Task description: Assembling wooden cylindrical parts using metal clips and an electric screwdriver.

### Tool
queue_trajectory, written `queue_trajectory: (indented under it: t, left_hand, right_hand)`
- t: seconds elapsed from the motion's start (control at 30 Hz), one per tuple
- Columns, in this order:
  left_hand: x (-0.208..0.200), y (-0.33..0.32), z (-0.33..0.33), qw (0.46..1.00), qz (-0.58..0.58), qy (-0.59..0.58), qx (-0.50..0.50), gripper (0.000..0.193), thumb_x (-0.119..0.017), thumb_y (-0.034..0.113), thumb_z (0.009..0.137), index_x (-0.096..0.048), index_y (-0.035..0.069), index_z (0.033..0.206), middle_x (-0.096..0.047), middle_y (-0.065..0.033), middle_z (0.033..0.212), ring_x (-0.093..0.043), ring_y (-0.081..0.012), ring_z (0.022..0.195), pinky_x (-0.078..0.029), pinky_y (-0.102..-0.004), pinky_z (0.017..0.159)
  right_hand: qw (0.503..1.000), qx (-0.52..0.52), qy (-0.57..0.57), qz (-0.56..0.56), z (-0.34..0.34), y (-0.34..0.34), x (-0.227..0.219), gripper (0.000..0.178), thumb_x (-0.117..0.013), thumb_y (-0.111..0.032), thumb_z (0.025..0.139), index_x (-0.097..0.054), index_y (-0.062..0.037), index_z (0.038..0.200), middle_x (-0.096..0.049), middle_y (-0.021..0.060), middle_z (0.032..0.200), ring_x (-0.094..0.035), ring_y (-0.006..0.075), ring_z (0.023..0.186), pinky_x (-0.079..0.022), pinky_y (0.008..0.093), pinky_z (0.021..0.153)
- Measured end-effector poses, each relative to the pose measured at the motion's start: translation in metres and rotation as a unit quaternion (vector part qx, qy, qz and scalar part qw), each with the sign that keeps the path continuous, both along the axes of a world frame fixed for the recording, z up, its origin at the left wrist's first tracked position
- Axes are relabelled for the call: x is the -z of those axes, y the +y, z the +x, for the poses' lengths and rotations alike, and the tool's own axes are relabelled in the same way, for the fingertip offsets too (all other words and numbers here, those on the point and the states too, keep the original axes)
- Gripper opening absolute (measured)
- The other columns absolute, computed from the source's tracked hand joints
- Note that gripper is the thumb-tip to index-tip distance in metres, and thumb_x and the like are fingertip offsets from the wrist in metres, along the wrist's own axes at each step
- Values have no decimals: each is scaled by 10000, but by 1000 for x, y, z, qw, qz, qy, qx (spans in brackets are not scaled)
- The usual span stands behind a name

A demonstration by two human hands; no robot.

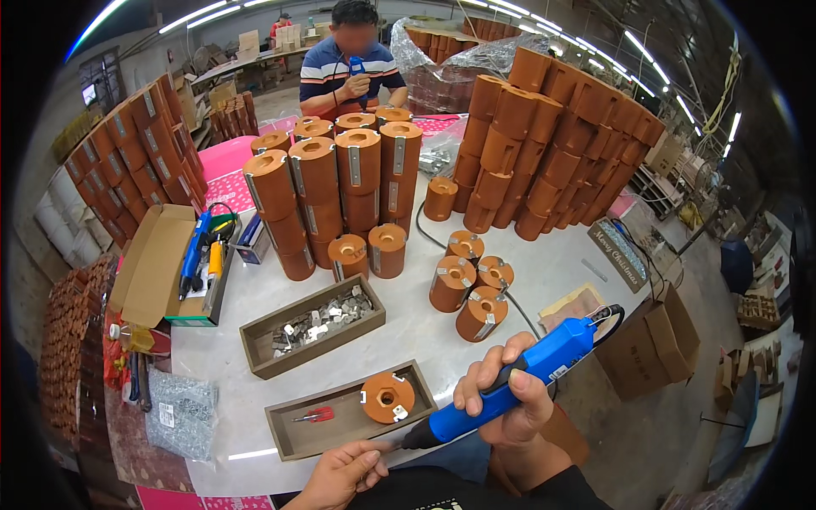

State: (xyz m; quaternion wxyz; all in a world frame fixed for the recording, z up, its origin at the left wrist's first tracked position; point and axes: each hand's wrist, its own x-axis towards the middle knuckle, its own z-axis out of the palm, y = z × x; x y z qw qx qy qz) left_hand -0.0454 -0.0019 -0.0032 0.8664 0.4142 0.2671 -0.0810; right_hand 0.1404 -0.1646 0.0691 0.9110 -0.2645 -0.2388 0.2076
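Holding the blue powered driver (510,378) in my right hand (514,399), fingers wrapped round the body, I have its black nose pointing down and to the left. The grip appears chosen for control at the tip. My left hand (344,474) is drawn narrow, thumb against fingers, right by that tip, apparently to steady it; whether a small part sits between the fingers I cannot tell.

Just beyond, 1 brown cylinder (399,387) with metal clips on its top face stands in the near tray (280,438), at its right end, presumably kept within easy reach. A red-handled screwdriver (319,414) lies to its left. The far tray (319,350) contains loose metal pieces (331,319), its raised walls likely serving to contain them. To the right, 4 short cylinders (482,314) stand grouped.

Surface: a pale, glossy table (408,323); pink patterned sheeting (228,191) shows at the far left. Tall stacks of cylinders (544,153) rise at the back right. An open carton (153,263) at left has 1 blue and 1 yellow tool in it, and a clear bag (180,412) lies nearer me.

Room: a workshop under strip lights, with 1 co-worker (353,76) across the table holding a blue tool.
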Motion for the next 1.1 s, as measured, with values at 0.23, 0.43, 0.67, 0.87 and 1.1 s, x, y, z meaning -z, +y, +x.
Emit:
queue_trajectory:
  t: [0.23, 0.43, 0.67, 0.87, 1.1]
  left_hand:
    - [7, -8, 9, 996, -40, -42, -68, 77, -599, 64, 955, -590, -11, 943, -673, -168, 831, -470, -111, 529, -361, -216, 469]
    - [7, -20, 20, 990, -72, -70, -96, 169, -645, 153, 940, -577, 0, 913, -640, -134, 771, -444, -109, 516, -346, -229, 468]
    - [3, -21, 24, 995, -14, -56, -84, 217, -631, 210, 955, -556, 19, 886, -600, -106, 705, -411, -106, 475, -305, -221, 429]
    - [5, -23, 26, 996, -19, -54, -69, 238, -588, 250, 984, -530, 39, 890, -568, -83, 676, -429, -106, 488, -315, -218, 434]
    - [2, -25, 21, 998, 7, -4, -68, 187, -533, 180, 1012, -539, 52, 877, -538, -41, 688, -400, -71, 519, -301, -204, 453]
  right_hand:
    - [999, -5, 28, 38, 5, -5, 2, 238, -572, -93, 865, -463, -85, 1077, -654, 195, 890, -649, 276, 655, -551, 476, 718]
    - [999, 21, 25, 4, 5, -6, 4, 242, -577, -200, 885, -481, -105, 1086, -638, 120, 886, -629, 253, 641, -526, 435, 655]
    - [998, 55, 27, 26, 10, -12, 3, 225, -578, -219, 894, -514, -105, 1077, -647, 108, 865, -624, 242, 635, -521, 435, 649]
    - [997, 63, 38, 15, 12, -9, 6, 223, -574, -236, 910, -509, -111, 1083, -646, 103, 874, -617, 238, 637, -518, 433, 645]
    - [998, 47, 41, 30, 11, -11, 14, 217, -546, -253, 930, -494, -121, 1094, -622, 97, 897, -614, 239, 653, -523, 438, 675]
